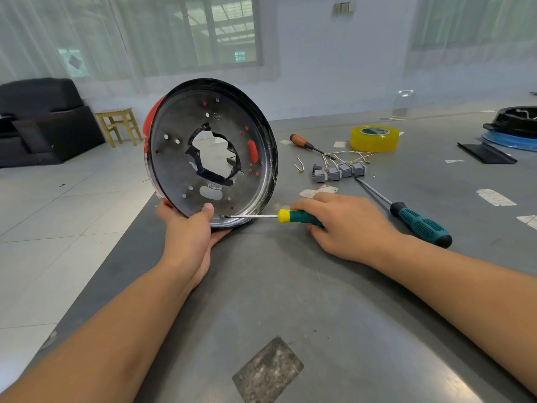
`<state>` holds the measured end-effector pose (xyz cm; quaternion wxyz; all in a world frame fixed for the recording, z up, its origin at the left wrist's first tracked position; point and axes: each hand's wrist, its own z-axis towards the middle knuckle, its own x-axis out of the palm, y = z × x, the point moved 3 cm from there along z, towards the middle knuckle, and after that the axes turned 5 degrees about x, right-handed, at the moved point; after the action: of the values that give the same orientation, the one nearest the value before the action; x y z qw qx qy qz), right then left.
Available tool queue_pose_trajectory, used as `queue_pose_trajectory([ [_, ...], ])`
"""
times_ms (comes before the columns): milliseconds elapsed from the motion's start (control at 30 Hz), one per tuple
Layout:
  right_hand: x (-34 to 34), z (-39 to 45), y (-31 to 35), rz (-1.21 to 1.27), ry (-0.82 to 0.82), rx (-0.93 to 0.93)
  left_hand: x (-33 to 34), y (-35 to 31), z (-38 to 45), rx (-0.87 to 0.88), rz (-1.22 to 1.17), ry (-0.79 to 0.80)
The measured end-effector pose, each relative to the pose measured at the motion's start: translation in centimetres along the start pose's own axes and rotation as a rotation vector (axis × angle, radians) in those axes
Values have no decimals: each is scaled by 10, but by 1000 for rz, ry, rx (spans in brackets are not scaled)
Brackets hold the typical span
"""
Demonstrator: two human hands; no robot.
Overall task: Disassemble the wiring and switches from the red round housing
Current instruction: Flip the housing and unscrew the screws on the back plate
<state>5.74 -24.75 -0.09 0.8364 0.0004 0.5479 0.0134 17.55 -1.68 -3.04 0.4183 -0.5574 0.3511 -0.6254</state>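
Just two bare forearms coming in from about 7 and 4 o'clock, no sleeves showing at all. Left hand point(186, 228) and right hand point(345, 225) are both bare too: no gloves, no watch, no rings or bands that I can spot. Nails look short on the thumb that shows.

Soft daylight pours through curtained windows point(203, 33) at the back of the room, leaving the scene bright and evenly lit. The grey surface point(290, 286) carries a pale sheen toward its far side, and only faint shadows gather beneath the forearms. The wide-angle lens bends straight lines and stretches the forearms near the lower corners. Foreground detail stays sharp, while the distant background looks slightly hazy.
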Motion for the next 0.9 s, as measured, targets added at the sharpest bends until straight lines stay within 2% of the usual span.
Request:
queue_pose_trajectory([
  [467,8,4,-11,299,87,155,1,-2,-1,-24,-11,-7],
  [700,18,11,7,579,-27,359,8,-5,-6,-30,3,35],
  [900,28,30,50,703,-105,357,11,-3,-8,-11,89,60],
])
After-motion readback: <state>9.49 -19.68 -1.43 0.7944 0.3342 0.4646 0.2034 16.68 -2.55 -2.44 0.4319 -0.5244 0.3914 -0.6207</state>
